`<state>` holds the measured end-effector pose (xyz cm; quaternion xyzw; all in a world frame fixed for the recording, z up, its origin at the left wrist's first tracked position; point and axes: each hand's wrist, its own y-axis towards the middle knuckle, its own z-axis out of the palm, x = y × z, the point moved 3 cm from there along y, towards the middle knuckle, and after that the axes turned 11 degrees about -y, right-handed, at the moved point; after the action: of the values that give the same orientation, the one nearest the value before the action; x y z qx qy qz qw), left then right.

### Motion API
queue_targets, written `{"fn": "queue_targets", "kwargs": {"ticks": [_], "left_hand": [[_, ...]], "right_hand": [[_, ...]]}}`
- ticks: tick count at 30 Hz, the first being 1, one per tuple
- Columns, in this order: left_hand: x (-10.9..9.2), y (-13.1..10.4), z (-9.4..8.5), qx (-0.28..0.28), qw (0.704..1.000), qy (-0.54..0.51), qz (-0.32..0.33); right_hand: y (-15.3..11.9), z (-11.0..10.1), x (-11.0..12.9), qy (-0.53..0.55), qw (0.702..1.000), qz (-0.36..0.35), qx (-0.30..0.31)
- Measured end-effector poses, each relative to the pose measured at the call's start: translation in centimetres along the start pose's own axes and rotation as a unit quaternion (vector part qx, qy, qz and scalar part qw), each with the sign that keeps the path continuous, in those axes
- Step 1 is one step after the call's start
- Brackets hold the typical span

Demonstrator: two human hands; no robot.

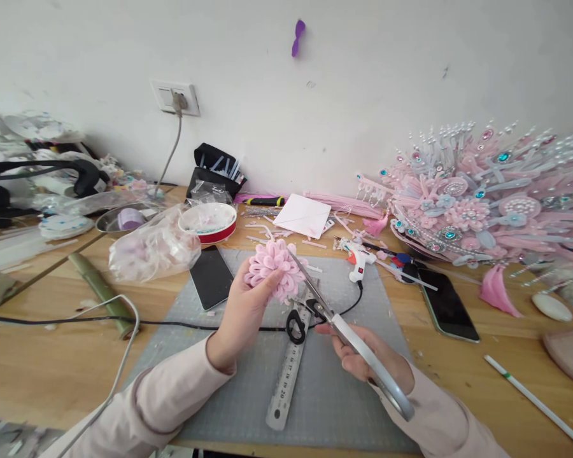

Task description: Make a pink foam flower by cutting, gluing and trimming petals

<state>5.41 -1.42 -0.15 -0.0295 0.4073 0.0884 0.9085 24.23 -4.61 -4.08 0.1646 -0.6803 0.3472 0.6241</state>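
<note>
A fluffy pink flower (273, 266) made of looped petals is held between the thumb and fingers of my left hand (246, 305). My right hand (370, 356) is closed on large scissors (358, 346) with a grey handle. Their blades point up and left, with the tip at the flower's right edge. Under the scissors, a steel ruler (286, 381) lies on the grey cutting mat (233, 388), and a small black-handled pair of scissors (296, 327) rests across it.
A white glue gun (360, 262) lies behind my right hand, its black cable crossing the mat. Phones (211, 278) flank the mat. A large beaded pink headdress (477, 197) stands at right; a red-rimmed bowl (207, 221) and plastic bag (153, 248) sit at left.
</note>
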Motion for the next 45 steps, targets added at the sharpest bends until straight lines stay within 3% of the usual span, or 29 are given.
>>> {"fn": "queue_targets", "kwargs": {"ticks": [6, 13, 21, 26, 33, 39, 45], "left_hand": [[-0.1, 0.0, 0.1, -0.006, 1.000, -0.001, -0.004], [-0.1, 0.1, -0.1, -0.003, 1.000, -0.013, -0.012], [-0.6, 0.5, -0.4, -0.011, 0.999, -0.025, 0.029], [-0.7, 0.6, -0.4, -0.011, 0.999, -0.017, 0.048], [-0.7, 0.4, -0.5, -0.004, 0.998, 0.004, 0.062], [-0.8, 0.2, -0.7, -0.003, 0.995, 0.049, 0.081], [-0.8, 0.0, -0.5, 0.000, 0.996, 0.054, 0.073]], "right_hand": [[-0.1, 0.0, 0.0, 0.014, 1.000, 0.003, 0.008], [0.4, -1.1, -2.4, 0.024, 0.999, 0.015, 0.027], [0.2, -0.4, -0.3, 0.070, 0.993, 0.026, 0.096], [-0.1, -0.1, -0.2, 0.048, 0.995, -0.033, 0.079], [-0.1, 0.3, -0.8, -0.037, 0.983, -0.123, 0.135], [0.5, 0.0, -3.4, -0.004, 0.991, -0.074, 0.116], [1.3, -0.3, -4.0, 0.107, 0.990, 0.065, 0.071]]}}
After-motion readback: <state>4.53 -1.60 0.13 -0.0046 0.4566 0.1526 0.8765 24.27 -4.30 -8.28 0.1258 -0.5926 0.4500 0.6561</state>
